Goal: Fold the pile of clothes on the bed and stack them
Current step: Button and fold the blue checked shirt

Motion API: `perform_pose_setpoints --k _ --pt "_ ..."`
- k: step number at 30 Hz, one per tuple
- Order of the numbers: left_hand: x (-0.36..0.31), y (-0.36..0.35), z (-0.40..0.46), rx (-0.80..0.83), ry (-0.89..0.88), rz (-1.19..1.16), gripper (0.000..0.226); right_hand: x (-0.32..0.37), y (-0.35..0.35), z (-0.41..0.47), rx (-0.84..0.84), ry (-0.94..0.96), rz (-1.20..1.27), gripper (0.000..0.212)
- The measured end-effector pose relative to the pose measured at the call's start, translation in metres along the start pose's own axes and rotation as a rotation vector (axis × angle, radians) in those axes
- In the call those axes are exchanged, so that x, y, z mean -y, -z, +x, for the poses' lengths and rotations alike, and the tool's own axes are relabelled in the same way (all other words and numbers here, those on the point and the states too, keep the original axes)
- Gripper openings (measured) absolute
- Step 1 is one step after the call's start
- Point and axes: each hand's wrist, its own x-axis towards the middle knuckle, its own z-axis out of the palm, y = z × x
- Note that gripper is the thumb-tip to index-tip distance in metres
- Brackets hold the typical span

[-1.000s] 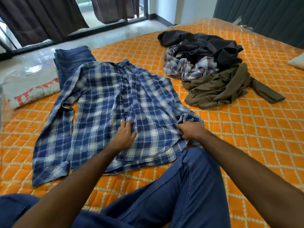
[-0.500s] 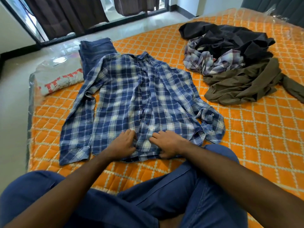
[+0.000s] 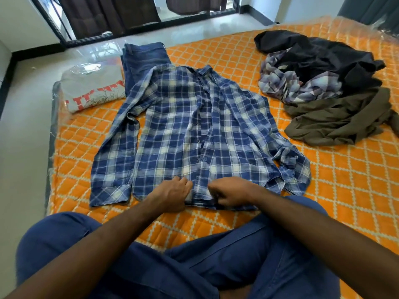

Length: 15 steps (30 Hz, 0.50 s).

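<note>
Both hands at the near hem of the blue plaid shirt (image 3: 190, 134), spread flat on the orange bed (image 3: 345, 190). Left hand (image 3: 172, 196) rests with fingers curled on the fabric; right hand (image 3: 232, 194) pinches the hem. Far left, folded jeans (image 3: 142, 58) beside a grey shirt (image 3: 92, 87); far right, the unfolded pile (image 3: 323, 87).

Bright daylight from the far window (image 3: 138, 16), floor glare, soft shadows, wide-angle bending at edges.

On bed (image 3: 323, 180): 1 plaid shirt (image 3: 190, 130) spread flat; 1 folded jeans (image 3: 142, 59), 1 folded tee (image 3: 92, 87); approx. 3 unfolded garments in pile (image 3: 323, 83); 2 hands.
</note>
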Motion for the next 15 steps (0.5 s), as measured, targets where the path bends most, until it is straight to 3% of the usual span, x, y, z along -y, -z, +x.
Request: perform_pose_setpoints --k 4,9,15 --pt "0.008 -0.004 -0.009 0.059 -0.036 0.081 0.040 -0.010 0.007 -0.017 0.194 0.005 0.070 0.022" --pt "0.012 -0.003 -0.008 0.048 -0.141 0.123 0.029 -0.002 -0.005 -0.010 0.171 -0.027 0.022 0.022" --pt "0.021 0.005 -0.008 0.275 -0.344 0.072 0.024 0.003 0.000 0.000 0.303 -0.046 0.277 0.014"
